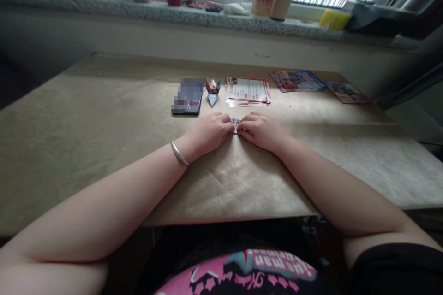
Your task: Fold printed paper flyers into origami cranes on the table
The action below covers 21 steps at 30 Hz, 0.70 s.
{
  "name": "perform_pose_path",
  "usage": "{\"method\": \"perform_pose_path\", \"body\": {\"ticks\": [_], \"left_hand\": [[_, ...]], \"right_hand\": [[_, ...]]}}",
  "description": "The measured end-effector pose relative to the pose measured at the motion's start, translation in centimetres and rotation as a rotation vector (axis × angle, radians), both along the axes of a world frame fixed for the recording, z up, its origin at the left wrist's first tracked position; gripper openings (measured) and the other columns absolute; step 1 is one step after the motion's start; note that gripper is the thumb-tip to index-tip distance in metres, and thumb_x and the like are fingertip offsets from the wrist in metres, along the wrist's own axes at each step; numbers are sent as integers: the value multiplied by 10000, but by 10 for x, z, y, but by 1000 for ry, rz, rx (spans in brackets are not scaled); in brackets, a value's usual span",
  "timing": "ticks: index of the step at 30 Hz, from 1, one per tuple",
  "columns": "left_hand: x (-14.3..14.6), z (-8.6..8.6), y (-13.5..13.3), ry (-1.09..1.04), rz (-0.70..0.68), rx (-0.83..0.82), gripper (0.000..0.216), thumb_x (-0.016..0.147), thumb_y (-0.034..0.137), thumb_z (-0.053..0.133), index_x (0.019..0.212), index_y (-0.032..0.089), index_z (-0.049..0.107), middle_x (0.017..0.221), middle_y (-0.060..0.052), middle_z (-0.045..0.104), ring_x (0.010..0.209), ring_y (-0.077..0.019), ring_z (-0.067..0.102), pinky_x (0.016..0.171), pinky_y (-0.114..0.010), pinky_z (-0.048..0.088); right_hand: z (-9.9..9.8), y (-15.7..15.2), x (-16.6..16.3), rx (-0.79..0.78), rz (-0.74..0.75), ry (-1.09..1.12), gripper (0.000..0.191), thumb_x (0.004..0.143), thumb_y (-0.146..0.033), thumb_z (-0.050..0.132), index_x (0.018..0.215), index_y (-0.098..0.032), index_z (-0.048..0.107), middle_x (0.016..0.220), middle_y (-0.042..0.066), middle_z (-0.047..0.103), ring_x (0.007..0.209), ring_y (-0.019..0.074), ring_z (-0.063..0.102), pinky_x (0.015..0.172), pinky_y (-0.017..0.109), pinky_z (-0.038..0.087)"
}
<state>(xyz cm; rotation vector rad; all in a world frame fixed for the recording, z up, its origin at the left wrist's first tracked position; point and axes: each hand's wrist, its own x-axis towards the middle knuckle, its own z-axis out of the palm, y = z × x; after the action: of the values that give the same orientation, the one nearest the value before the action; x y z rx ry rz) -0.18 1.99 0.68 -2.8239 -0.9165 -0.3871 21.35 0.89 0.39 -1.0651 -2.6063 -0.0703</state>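
Observation:
A small piece of folded printed paper (235,124) lies on the table between my two hands, mostly covered by the fingers. My left hand (215,130) pinches its left side, and a silver bangle sits on that wrist. On the paper's right side, the fingers of my right hand (260,130) are closed in the same way. Just beyond the hands stands a folded paper figure (213,94) with pointed tips, much like an origami crane. A dark phone (188,97), partly blurred out, rests to the left of that figure.
Behind my right hand lies a stack of printed sheets (249,90). Colourful leaflets (299,80) and another pile of leaflets (348,92) are farther right on the beige table (104,147). Bottles, a box and small items line the stone windowsill (207,18).

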Motion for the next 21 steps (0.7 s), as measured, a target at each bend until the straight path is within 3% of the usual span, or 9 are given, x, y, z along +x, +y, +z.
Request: {"method": "perform_pose_path", "body": {"ticks": [13,21], "left_hand": [[1,-4,1,-158,11,-72,170,916,204,563,883,146,720,864,-69,659,800,-179,602,746,-289,484],[1,-3,3,-112,29,-44,219,954,252,536,841,148,693,846,-66,650,764,-173,586,703,-282,460]], "right_hand": [[-3,0,-5,10,-98,12,193,914,-217,530,880,-176,715,914,83,710,871,209,603,784,314,444],[-4,0,-6,-10,-108,60,167,894,-205,528,855,-177,688,911,90,695,884,216,587,792,328,442]]}}
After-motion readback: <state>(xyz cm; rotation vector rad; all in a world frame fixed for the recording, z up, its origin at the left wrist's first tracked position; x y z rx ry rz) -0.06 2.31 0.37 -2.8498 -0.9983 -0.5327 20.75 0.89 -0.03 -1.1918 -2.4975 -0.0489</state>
